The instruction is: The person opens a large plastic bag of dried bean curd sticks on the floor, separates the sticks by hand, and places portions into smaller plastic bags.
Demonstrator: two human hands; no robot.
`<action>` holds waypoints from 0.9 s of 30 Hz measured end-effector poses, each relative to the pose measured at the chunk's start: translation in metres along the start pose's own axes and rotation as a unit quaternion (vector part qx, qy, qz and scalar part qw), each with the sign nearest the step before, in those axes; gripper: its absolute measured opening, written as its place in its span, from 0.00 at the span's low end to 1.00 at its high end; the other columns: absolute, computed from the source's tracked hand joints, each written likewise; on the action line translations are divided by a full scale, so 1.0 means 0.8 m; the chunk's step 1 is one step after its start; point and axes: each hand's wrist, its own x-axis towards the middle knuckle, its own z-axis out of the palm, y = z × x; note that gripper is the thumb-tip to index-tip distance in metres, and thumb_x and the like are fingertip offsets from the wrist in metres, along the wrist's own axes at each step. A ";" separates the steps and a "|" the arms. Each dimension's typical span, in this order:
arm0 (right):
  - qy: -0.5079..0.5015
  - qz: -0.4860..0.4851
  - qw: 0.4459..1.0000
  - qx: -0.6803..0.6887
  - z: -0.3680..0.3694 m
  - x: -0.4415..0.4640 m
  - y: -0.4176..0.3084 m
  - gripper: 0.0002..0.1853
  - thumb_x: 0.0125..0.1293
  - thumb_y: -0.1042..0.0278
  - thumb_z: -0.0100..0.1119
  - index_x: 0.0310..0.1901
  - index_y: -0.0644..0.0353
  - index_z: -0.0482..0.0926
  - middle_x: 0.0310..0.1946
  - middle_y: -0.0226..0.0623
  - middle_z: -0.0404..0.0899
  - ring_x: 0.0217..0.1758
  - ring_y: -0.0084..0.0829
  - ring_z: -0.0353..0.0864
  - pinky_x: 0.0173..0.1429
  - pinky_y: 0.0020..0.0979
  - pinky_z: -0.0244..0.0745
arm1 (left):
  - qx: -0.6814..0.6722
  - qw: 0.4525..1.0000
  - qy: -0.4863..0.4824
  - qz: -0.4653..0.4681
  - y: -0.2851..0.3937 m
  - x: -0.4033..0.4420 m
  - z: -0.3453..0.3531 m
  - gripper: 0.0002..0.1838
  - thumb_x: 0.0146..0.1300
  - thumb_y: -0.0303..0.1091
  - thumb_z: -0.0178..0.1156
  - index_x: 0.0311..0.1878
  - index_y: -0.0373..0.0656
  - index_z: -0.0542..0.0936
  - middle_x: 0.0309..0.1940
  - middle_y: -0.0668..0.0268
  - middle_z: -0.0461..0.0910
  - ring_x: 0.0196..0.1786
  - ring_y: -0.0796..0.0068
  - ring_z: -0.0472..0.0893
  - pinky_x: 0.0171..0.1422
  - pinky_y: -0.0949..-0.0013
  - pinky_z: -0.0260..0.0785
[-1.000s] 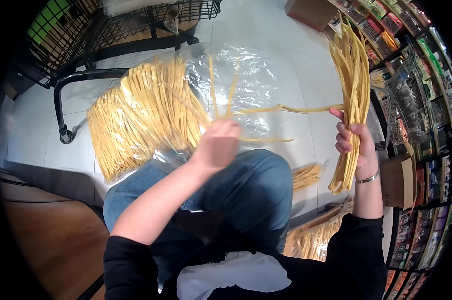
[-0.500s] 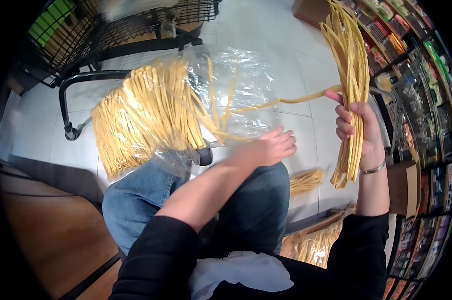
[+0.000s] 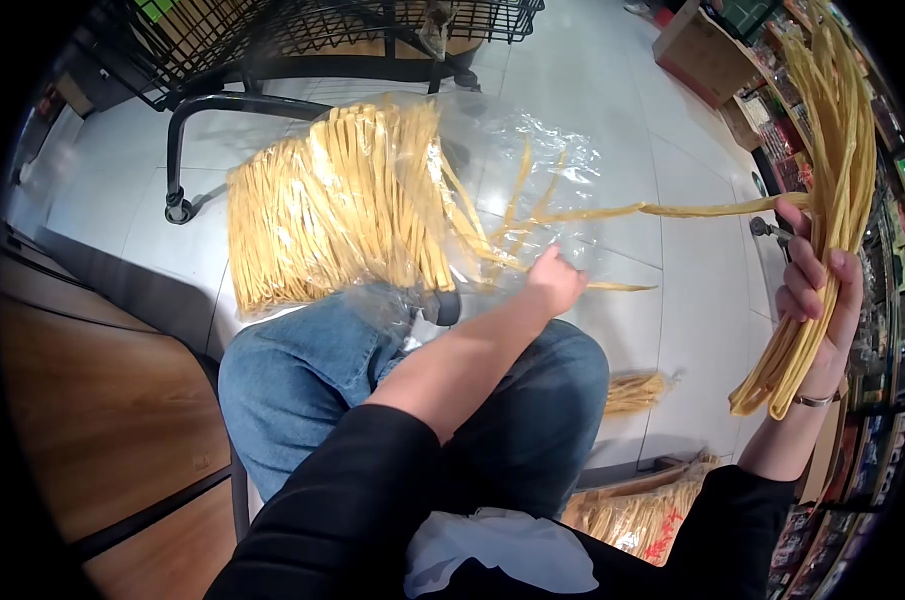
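My right hand is wrapped round a bundle of long, yellow dried tofu-skin sticks, held up at the right. One long stick reaches from that bundle leftward to the open bag. The fingers of my left hand are closed on a single tofu-skin stick, whose end pokes out to the right. Left of that hand lies a large clear plastic bag packed with the same sticks, by my knees. Several loose sticks jut from its mouth.
A black wire cart on wheels stands behind the bag. Another small bundle lies on the tiled floor, near a box of bagged sticks. Packed shelves line the right side, with a cardboard box farther back.
My right hand has moved right with the bundle, which now tilts more. The fingers of my left hand, spread before, have closed on a stick. The view has shifted, too.
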 end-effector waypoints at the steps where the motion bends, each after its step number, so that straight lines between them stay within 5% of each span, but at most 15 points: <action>1: 0.001 -0.007 1.000 -0.009 -0.001 0.003 -0.001 0.28 0.58 0.68 0.42 0.56 0.76 0.51 0.18 0.28 0.59 0.12 0.15 0.59 0.14 0.15 0.59 | -0.031 0.995 0.096 0.018 -0.004 -0.004 0.004 0.08 0.53 0.31 0.43 0.33 0.48 0.73 0.21 0.66 0.74 0.32 0.67 0.75 0.56 0.60 0.53; 5: 0.008 -0.011 1.000 0.005 -0.021 0.016 -0.010 0.27 0.59 0.69 0.43 0.56 0.75 0.50 0.19 0.28 0.59 0.14 0.15 0.59 0.16 0.15 0.59 | -0.058 0.986 0.152 0.022 -0.012 -0.030 -0.003 0.05 0.50 0.31 0.45 0.29 0.46 0.71 0.20 0.64 0.73 0.32 0.66 0.75 0.53 0.62 0.59; 10: 0.006 -0.022 0.999 0.047 -0.047 0.025 -0.032 0.26 0.60 0.70 0.43 0.57 0.74 0.49 0.20 0.27 0.57 0.15 0.15 0.58 0.18 0.15 0.59 | -0.093 0.932 0.349 0.034 -0.009 -0.061 -0.019 0.03 0.47 0.31 0.47 0.26 0.46 0.70 0.22 0.66 0.70 0.32 0.69 0.73 0.43 0.63 0.65; 19: -0.036 -0.095 0.993 -0.061 -0.062 0.017 -0.121 0.27 0.60 0.72 0.44 0.58 0.69 0.47 0.21 0.28 0.56 0.16 0.14 0.58 0.19 0.14 0.58 | -0.169 0.940 0.295 -0.020 0.013 -0.119 -0.073 0.09 0.42 0.37 0.57 0.27 0.46 0.72 0.30 0.67 0.69 0.40 0.70 0.69 0.44 0.65 0.62; 23: -0.025 -0.115 0.990 -0.080 -0.046 0.015 -0.132 0.29 0.60 0.74 0.44 0.60 0.69 0.45 0.21 0.29 0.57 0.16 0.14 0.58 0.19 0.14 0.58 | -0.151 0.922 0.356 -0.014 0.019 -0.122 -0.091 0.08 0.45 0.37 0.57 0.26 0.45 0.72 0.31 0.66 0.70 0.40 0.68 0.69 0.41 0.65 0.62; 27: -0.023 -0.129 0.981 -0.143 -0.022 0.007 -0.115 0.31 0.59 0.71 0.47 0.60 0.72 0.44 0.20 0.29 0.58 0.16 0.14 0.59 0.18 0.12 0.59 | -0.322 0.872 0.363 -0.064 0.010 -0.109 -0.097 0.06 0.49 0.33 0.56 0.28 0.42 0.72 0.31 0.63 0.71 0.36 0.64 0.72 0.37 0.66 0.65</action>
